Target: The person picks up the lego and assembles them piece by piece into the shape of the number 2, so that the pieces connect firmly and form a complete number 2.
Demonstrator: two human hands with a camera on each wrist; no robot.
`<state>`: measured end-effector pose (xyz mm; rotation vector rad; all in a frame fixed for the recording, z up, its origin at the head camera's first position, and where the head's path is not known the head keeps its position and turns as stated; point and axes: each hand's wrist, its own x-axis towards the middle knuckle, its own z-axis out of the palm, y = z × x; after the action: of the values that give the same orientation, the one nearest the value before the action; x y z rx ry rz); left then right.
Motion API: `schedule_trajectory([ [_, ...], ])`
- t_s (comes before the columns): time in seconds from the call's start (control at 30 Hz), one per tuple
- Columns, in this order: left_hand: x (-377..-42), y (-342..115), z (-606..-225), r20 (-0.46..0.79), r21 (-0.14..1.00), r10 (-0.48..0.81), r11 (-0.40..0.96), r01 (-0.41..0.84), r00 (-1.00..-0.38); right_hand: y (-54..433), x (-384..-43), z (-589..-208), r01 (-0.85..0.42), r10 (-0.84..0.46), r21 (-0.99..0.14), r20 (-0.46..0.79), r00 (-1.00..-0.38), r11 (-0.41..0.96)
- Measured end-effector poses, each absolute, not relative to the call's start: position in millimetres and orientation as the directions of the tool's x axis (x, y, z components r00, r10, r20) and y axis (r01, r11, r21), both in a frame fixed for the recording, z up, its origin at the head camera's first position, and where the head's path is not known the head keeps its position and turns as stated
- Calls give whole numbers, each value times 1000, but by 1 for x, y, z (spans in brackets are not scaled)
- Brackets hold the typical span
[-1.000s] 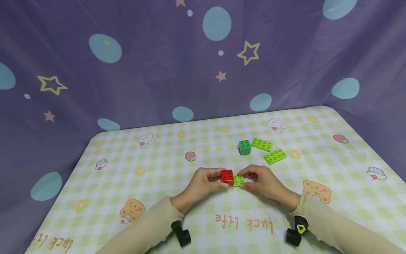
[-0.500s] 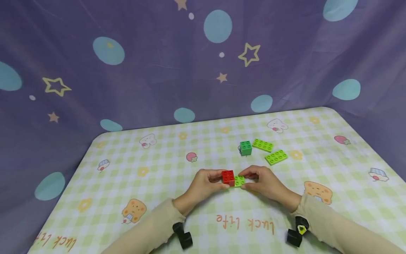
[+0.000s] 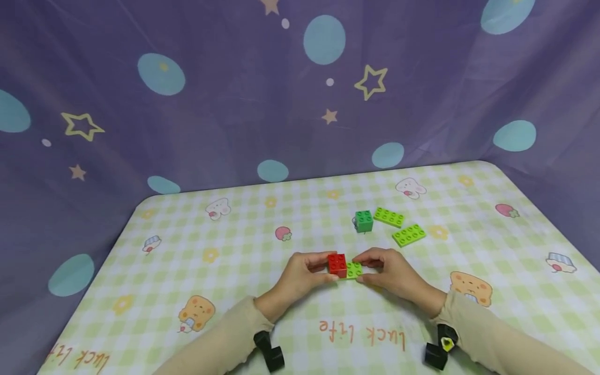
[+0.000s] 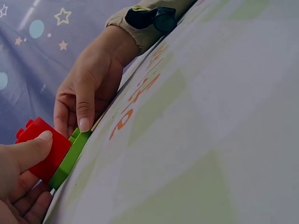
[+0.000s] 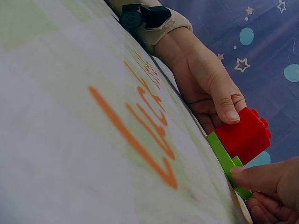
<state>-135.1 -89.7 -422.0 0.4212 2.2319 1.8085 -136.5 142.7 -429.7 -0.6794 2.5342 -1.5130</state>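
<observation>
Spread with a pale green-and-white checked cloth [image 3: 244,234], rounded at the far corners, dotted with cartoon prints [image 3: 197,312] and marked toward 6 o'clock with orange lettering [image 3: 344,333], upside down from the near side. Backed at 12 o'clock by a purple curtain [image 3: 225,114], faintly creased, patterned with pale blue ovals [image 3: 324,40] and stars [image 3: 330,116], and wrapped round toward 10 and 2 o'clock as well.

Seen near the middle of the cloth as a lime plate [image 3: 354,271] carrying a red brick [image 3: 337,264] on its 9 o'clock half. Turned lengthwise along the 9-to-3 line, roughly parallel to the lettering, studs upward, with bare studs [image 3: 358,265] toward 3 o'clock. Cannot tell about full contact between lime plate and cloth.

Held from 9 o'clock by the left hand [image 3: 302,273], thumb to the near side of the red brick and fingers to the far side, narrowed to its width. Held from 3 o'clock by the right hand [image 3: 394,271], in a narrow pinch on the end of the lime plate.

Accompanied farther out by a dark green brick [image 3: 364,221], upright at 1 o'clock; a loose plate [image 3: 389,217] between 1 and 2, slanted from 10 to 4; and another loose plate [image 3: 409,235] at 2, slanted from 8 to 2.
</observation>
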Motion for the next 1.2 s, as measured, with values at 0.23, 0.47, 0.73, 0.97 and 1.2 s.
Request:
schedule_trajectory([
  [0.23,-138,-90,-423,-41,977,369,210,40,-929,143,-136,-430,-326,-430,-856,138,-892,401],
  [0.47,-138,-90,-423,-51,977,375,209,31,-925,143,-136,-428,-295,-432,-865,103,-896,406],
  [0.73,-141,-93,-426,-25,976,401,208,65,-916,143,-134,-425,-294,-436,-869,103,-894,398],
  [0.97,-137,-95,-424,-38,978,393,201,46,-919,141,-133,-424,-280,-444,-874,84,-892,396],
  [1.2,-139,-95,-424,-5,976,415,198,85,-910,142,-134,-425,-273,-440,-873,77,-895,404],
])
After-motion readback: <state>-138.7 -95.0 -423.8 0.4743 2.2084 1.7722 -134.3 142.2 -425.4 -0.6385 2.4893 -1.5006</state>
